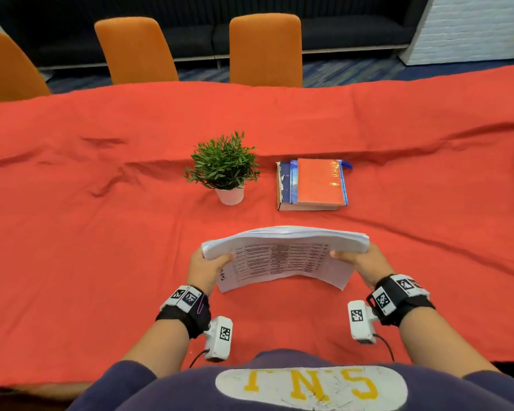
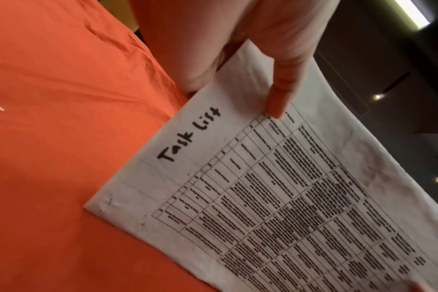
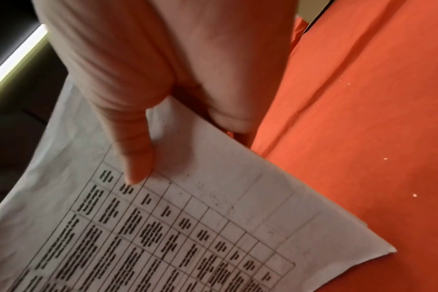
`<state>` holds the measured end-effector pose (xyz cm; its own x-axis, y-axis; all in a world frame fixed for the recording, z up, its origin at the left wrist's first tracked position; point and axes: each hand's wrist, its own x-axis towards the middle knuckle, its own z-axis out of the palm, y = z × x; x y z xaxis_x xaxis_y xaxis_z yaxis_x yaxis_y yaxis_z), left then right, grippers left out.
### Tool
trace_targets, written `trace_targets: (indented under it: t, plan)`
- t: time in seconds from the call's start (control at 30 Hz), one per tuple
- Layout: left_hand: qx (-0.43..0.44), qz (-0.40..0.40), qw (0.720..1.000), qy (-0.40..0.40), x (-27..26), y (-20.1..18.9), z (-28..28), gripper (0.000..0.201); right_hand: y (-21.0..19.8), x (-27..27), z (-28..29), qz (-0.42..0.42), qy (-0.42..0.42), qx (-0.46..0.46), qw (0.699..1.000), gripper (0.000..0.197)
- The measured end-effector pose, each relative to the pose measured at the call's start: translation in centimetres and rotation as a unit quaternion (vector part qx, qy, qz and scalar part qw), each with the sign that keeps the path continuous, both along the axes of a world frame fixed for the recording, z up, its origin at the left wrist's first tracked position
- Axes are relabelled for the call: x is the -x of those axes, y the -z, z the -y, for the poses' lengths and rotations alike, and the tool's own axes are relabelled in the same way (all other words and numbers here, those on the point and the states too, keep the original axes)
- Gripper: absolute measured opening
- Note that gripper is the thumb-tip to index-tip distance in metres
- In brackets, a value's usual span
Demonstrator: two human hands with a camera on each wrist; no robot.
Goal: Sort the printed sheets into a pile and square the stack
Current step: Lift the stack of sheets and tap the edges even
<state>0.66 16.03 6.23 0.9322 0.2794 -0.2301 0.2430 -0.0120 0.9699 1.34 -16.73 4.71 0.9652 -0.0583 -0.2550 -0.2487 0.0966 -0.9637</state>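
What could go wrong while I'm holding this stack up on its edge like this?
The stack bows between the left hand and right hand, so inner sheets could slip and fan out. Its lower right corner looks bent where it meets the soft cloth, and tapping there may crumple it further.

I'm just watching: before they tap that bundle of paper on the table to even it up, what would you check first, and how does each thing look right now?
1. Left hand grips the stack of sheets at its side: ok.
2. Right hand grips the opposite side: ok.
3. Lower edge rests on the red tablecloth: ok.
4. Edges flush: not ok, the top fans out.
5. Potted plant and books stand apart, beyond the stack: ok.
6. All sheets gathered: cannot tell.
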Motion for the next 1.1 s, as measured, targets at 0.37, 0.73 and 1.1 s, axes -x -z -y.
trace_targets:
  t: [0.37,0.73,1.1]
  plan:
    - [0.012,0.053,0.998,0.016,-0.2,-1.3,0.1,0.029,-0.7,-0.4,-0.3,0.022,-0.003,0.000,1.000,0.077]
    - [0.026,0.042,0.999,-0.016,-0.5,-1.2,0.4,0.024,-2.8,-1.5,-2.6,0.038,0.118,0.026,0.992,0.015]
    - [0.023,0.042,0.999,-0.017,-0.1,-1.5,0.5,0.024,-2.8,-2.4,-2.3,0.031,0.157,0.032,0.987,0.021]
